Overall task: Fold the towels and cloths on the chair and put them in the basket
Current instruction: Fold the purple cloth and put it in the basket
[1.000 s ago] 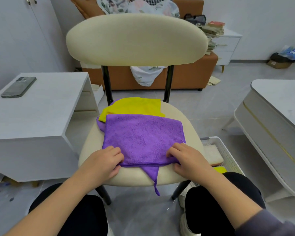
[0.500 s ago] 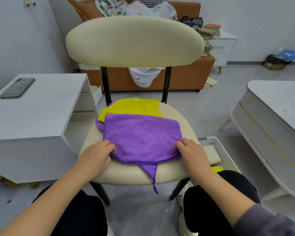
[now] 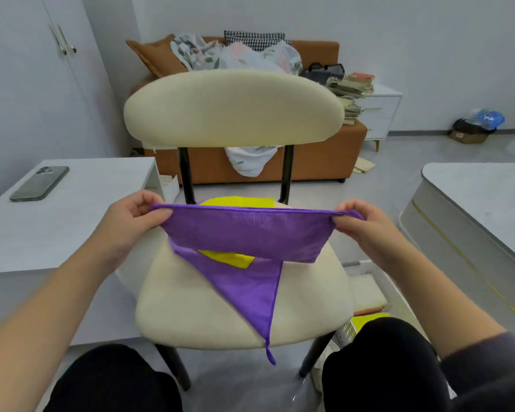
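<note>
While the purple cloth (image 3: 244,233) is being pinched at both upper corners by the left hand (image 3: 131,217) and right hand (image 3: 366,226), thumbs against curled fingers, above the chair seat (image 3: 191,307), its limp, fuzzy triangular tail is being left trailing over the yellow cloth (image 3: 229,258), which is probably being endangered: clinging pile could drag it off the smooth padding, missing the lattice basket (image 3: 360,263) alongside.

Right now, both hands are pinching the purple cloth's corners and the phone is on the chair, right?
Not quite. The phone lies on the white table at the left, not on the chair, as the head view shows. The rest is right: the left hand and the right hand pinch the purple cloth by its upper corners.
</note>
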Action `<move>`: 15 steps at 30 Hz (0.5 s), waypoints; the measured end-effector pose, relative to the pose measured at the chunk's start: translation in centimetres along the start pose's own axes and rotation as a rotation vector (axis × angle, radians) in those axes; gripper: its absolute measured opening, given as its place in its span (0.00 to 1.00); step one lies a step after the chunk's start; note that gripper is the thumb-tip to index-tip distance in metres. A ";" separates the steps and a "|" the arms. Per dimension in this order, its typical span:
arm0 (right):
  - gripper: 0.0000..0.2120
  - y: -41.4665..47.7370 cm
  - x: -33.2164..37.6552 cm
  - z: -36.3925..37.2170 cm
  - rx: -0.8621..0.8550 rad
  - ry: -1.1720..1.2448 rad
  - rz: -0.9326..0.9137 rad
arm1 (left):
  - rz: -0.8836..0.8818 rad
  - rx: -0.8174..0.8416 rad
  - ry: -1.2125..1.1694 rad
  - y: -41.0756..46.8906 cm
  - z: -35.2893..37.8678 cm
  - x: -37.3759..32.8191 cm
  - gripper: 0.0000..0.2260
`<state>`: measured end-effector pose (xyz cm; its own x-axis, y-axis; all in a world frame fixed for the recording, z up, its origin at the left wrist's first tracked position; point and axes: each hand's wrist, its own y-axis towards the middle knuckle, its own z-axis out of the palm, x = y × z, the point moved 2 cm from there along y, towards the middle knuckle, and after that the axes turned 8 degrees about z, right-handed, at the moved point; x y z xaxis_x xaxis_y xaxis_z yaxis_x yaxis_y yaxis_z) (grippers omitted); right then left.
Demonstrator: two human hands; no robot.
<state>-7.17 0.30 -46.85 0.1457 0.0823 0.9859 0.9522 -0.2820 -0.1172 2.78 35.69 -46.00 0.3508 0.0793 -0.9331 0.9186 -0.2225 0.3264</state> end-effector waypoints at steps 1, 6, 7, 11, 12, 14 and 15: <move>0.10 0.1 0.8 0.0 0.015 0.073 0.005 | -0.009 -0.005 -0.051 0.4 0.1 -0.7 0.09; 0.11 0.8 3.3 0.0 0.047 0.253 0.050 | -0.103 0.044 -0.171 1.6 0.5 -2.8 0.07; 0.12 1.0 3.5 0.0 0.045 0.283 0.064 | -0.136 0.059 -0.186 1.8 0.6 -2.9 0.06; 0.08 2.6 2.6 0.2 0.020 0.273 0.224 | -0.298 0.145 -0.223 2.5 0.8 -1.6 0.06; 0.07 3.3 2.0 0.4 0.014 0.228 0.268 | -0.344 0.158 -0.213 2.7 0.8 -0.8 0.06; 0.07 5.4 0.5 1.0 -0.024 0.124 0.325 | -0.428 0.143 -0.163 3.6 1.1 1.9 0.06; 0.07 6.6 -0.3 1.4 -0.054 0.076 0.345 | -0.468 0.106 -0.135 4.2 1.4 3.6 0.05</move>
<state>-0.59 -0.20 -48.14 0.4340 -0.0970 0.8956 0.8344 -0.3315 -0.4403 7.59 33.67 -48.17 -0.1278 0.0688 -0.9894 0.9459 -0.2914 -0.1425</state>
